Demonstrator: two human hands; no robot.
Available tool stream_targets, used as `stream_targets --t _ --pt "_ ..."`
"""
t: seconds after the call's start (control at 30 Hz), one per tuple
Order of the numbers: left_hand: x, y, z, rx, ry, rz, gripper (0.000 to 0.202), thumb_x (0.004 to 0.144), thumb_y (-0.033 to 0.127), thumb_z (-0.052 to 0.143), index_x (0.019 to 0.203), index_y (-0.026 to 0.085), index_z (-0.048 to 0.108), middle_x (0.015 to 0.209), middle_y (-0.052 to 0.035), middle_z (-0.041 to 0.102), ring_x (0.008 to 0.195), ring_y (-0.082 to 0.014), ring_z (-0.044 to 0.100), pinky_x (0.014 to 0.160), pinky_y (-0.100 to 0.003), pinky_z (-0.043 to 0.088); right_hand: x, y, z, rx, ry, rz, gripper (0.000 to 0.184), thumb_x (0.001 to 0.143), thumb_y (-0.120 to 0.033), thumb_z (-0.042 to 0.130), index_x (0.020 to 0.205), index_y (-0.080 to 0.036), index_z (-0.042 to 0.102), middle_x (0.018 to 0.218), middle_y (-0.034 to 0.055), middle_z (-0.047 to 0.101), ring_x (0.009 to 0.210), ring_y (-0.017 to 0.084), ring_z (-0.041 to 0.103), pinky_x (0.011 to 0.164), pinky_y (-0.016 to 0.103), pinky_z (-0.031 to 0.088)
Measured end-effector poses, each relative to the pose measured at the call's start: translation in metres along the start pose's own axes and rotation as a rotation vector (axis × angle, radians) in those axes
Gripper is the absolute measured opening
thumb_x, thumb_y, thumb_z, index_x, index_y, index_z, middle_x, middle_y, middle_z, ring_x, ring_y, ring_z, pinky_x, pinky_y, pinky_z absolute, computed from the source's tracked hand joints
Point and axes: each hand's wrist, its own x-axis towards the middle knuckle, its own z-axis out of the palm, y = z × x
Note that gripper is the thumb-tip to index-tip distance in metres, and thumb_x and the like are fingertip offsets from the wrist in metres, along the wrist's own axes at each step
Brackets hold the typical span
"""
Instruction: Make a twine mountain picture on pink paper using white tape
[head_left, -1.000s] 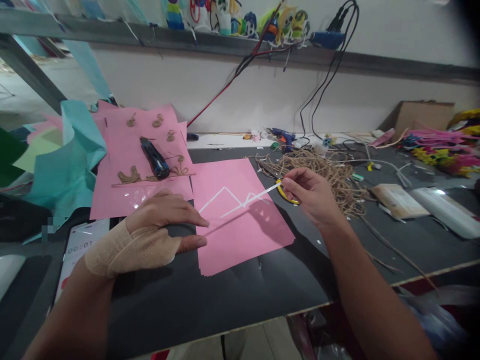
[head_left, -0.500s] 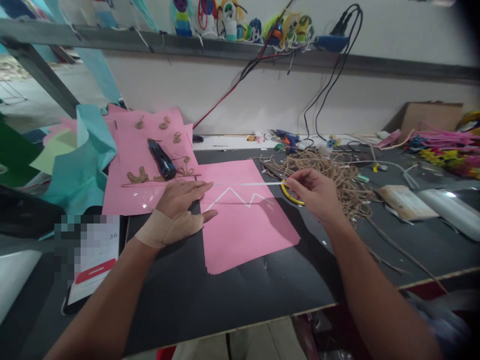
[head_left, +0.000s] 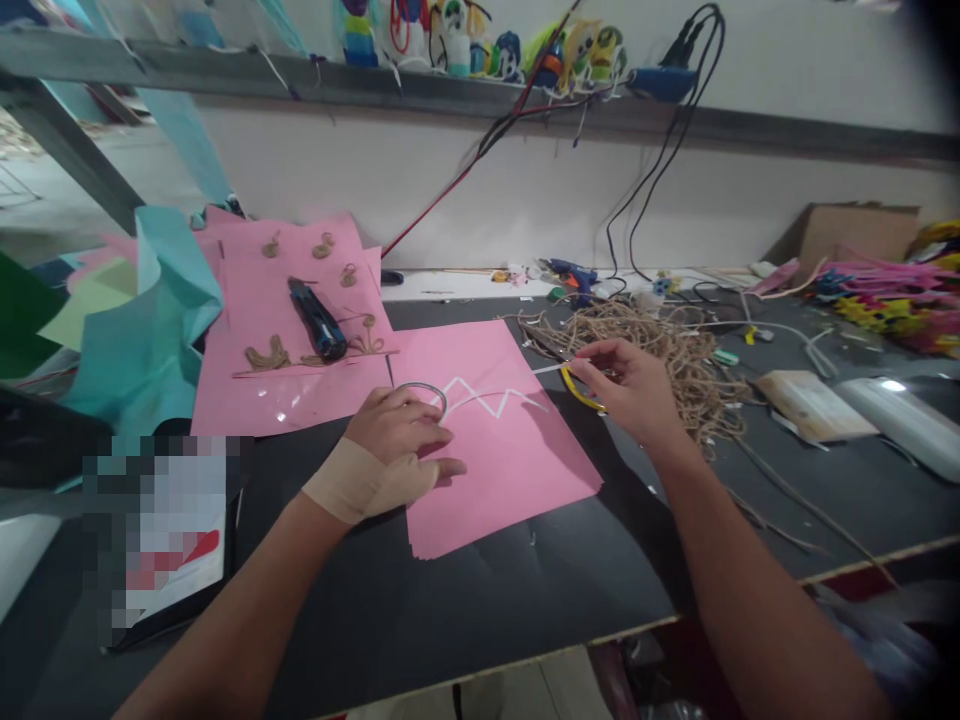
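My left hand [head_left: 401,440], with a beige wrap [head_left: 352,480] around the wrist and thumb base, rests on the left part of a stack of pink paper [head_left: 495,490]. Its fingers are stretched out, thumb apart. A thin dark curved piece [head_left: 431,388] shows by its fingertips; I cannot make out what it is. White zigzag lines [head_left: 487,402] run over the paper. Between thumb and fingertips my right hand [head_left: 626,385] pinches a narrow white strip [head_left: 553,369] above the paper's right edge. Beneath it, a yellow loop [head_left: 583,392], perhaps a scissors handle, is partly hidden.
Brown twine [head_left: 675,350] lies heaped behind my right hand. A utility knife [head_left: 319,320] and twine shapes rest on other pink sheets [head_left: 285,290]. A phone [head_left: 180,550] lies front left. At the back are a blue glue gun [head_left: 577,278] and a shelf [head_left: 300,75] with small figures.
My left hand has moved right and nearer. The white strip stretched between both hands before; now only a short piece shows at my right fingers. The dark curve has appeared by my left fingers.
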Motion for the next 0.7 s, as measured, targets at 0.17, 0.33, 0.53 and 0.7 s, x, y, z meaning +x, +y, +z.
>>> stream_targets --t 0.17,0.33,0.53,0.7 --pt "0.000 0.006 0.009 0.066 -0.016 -0.052 0.047 0.077 0.061 0.072 0.101 0.020 0.075 0.112 -0.0070 0.073 0.112 -0.0286 0.060 0.099 -0.044 0.041 0.000 -0.002 0.001 -0.041 0.079 0.023 0.028 0.086 -0.048 0.065 0.090 -0.020 0.069 0.078 0.0051 0.070 0.066 0.017 0.064 0.055 0.028 0.050" --pt "0.001 0.006 0.014 0.074 -0.002 -0.124 0.059 0.074 0.057 0.075 0.113 0.013 0.069 0.124 -0.0124 0.067 0.115 -0.0308 0.058 0.104 -0.045 0.040 0.000 -0.003 0.001 0.085 0.151 0.044 0.027 0.088 -0.048 0.064 0.094 -0.022 0.066 0.081 0.0058 0.071 0.068 0.020 0.067 0.054 0.030 0.052" --pt "0.001 0.004 0.016 0.106 0.073 -0.199 0.059 0.072 0.058 0.077 0.111 0.015 0.068 0.125 -0.0143 0.065 0.113 -0.0340 0.059 0.096 -0.049 0.044 0.001 -0.005 0.000 0.152 0.196 0.055 0.027 0.085 -0.051 0.067 0.094 -0.025 0.068 0.080 0.0069 0.072 0.072 0.025 0.069 0.057 0.038 0.057" --pt "-0.001 0.001 0.022 0.109 0.115 -0.223 0.045 0.078 0.058 0.071 0.099 0.018 0.072 0.124 -0.0120 0.068 0.111 -0.0330 0.060 0.094 -0.049 0.045 -0.001 -0.012 -0.003 0.152 0.219 0.017 0.028 0.086 -0.052 0.067 0.094 -0.025 0.068 0.074 0.0054 0.070 0.066 0.023 0.067 0.060 0.039 0.056"
